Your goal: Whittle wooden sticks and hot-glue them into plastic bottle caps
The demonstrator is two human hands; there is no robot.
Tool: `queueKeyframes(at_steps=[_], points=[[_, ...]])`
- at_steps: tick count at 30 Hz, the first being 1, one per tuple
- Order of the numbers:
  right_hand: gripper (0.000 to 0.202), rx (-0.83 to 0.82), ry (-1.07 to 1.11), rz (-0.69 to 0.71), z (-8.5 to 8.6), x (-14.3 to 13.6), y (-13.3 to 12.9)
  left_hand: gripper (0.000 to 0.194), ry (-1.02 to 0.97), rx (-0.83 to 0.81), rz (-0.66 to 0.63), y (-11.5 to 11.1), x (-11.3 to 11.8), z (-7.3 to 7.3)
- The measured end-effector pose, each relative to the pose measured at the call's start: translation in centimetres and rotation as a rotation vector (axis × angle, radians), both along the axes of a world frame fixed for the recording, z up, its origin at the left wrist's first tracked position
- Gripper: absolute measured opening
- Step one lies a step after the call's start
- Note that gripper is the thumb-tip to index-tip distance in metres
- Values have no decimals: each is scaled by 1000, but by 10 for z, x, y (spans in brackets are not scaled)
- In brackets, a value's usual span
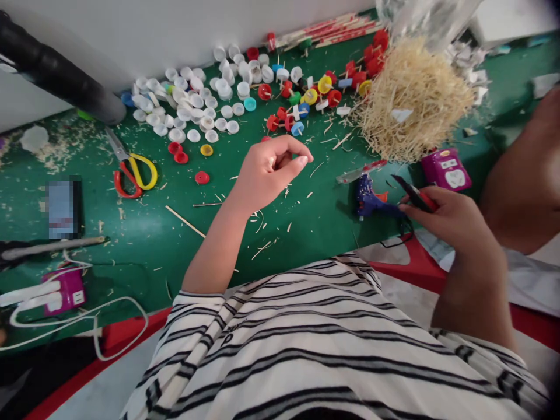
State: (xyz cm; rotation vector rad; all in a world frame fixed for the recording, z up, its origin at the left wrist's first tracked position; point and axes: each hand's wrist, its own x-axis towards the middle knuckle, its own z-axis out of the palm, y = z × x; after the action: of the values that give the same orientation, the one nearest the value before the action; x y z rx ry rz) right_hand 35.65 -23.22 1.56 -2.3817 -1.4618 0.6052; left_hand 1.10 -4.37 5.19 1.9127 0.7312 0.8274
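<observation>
My left hand (273,172) is over the middle of the green table, its fingers curled and the thumb against the index finger. A small pale bit shows inside the curl, too hidden to name. My right hand (455,219), at the right, grips a utility knife (422,199) with a dark blade end and a red part, pointing up and left. Just left of that hand lies a blue glue gun (370,198) with an orange trigger. Beyond my left hand are red, yellow and blue bottle caps (286,121) with short sticks through them. One red cap (202,177) lies to its left.
Many white caps (192,105) spread along the back, near a black cylinder (65,70). Scissors (133,172), a phone (63,209) and a purple power strip (65,291) with cables lie left. Wood shavings (415,105) heap at right, near another person's arm (525,169).
</observation>
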Motion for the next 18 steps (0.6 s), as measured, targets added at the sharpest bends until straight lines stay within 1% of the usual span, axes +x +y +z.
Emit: queueKeyframes(at_steps=[1,3,4,6,8,11,15,18], points=[[18,2,-19,71,-5,4,-3,13,3,-2,0,0,0,0],[28,0,-61,201,-15,13,-7,13,6,-6,-1,-1,0,-1],[33,-12,-66,247,-21,17,-8,12,5,-7,-1,-1,0,-1],[36,-23,-81,284,-30,23,-10,12,1,-9,1,-2,0,0],[33,1,-93,285,-36,26,-11,11,-3,-14,2,-2,1,0],[31,75,-34,274,-37,23,-13,11,-3,-20,-5,-2,2,0],[28,179,109,235,-27,15,-14,11,3,-18,-14,-2,2,-2],[29,250,218,162,-19,11,-16,10,-11,-27,-12,-2,2,-2]])
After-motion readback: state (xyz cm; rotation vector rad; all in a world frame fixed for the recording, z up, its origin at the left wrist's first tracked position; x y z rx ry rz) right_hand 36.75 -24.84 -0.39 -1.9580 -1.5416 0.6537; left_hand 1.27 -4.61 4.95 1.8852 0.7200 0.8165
